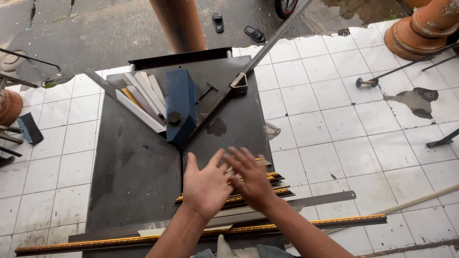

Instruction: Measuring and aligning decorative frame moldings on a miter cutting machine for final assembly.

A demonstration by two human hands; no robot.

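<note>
A dark metal table (134,177) fills the middle of the frame, standing on a white tiled floor (334,134). At its upper centre a blue block-shaped cutter head (180,102) sits in a V of guide rails, with white cut-off strips (141,98) stacked to its left. A long gold-edged dark moulding (334,222) lies across the bottom. Low at centre, short gold-trimmed moulding pieces (279,186) lie stacked, long axes running left to right, slightly rising rightward. The left hand (205,188) and right hand (251,179) hover flat over them, each grip wide, fingers spread, holding nothing.
</note>
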